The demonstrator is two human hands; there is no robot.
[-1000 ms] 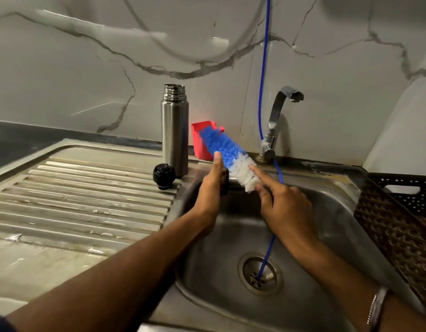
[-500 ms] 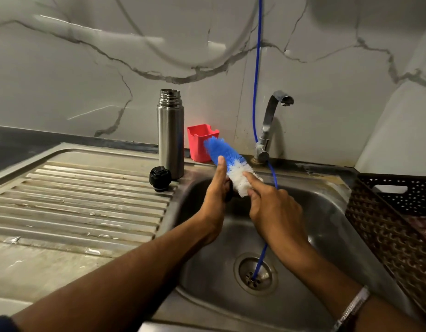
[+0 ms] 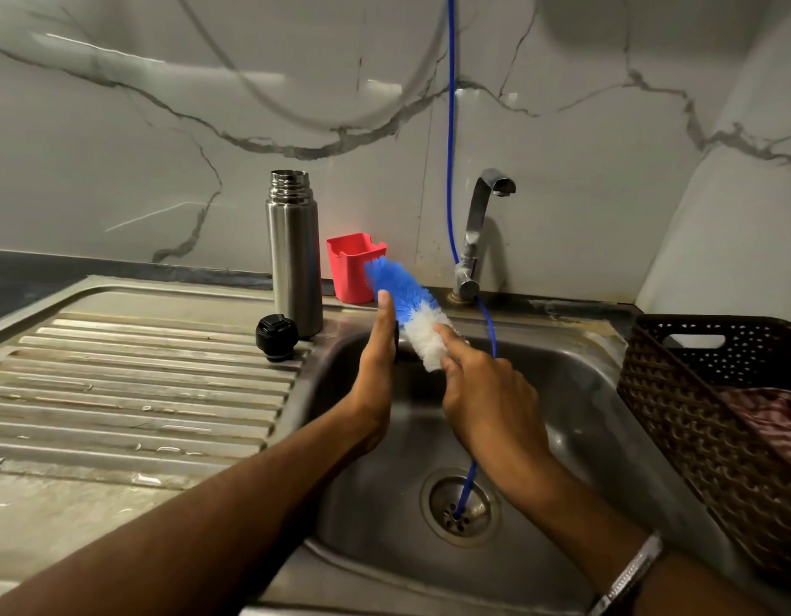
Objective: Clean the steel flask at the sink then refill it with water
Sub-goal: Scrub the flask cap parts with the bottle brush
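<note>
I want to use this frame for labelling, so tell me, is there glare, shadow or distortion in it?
Head view: pale glare streaks on the glossy wall; the tap casts a soft shadow on the wall beside it; wide-angle bending curves the drainboard edge and wall lines; flask, brush and both hands, left and right, look sharp; the basket sits dim.

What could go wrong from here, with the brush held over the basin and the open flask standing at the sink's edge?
1. The steel flask stands uncapped right at the basin's edge; a swing of the left hand might tip it in.
2. The black cap sits loose by the basin rim and could get knocked in.
3. The blue hose hangs close behind the bottle brush and might snag the bristles.
</note>
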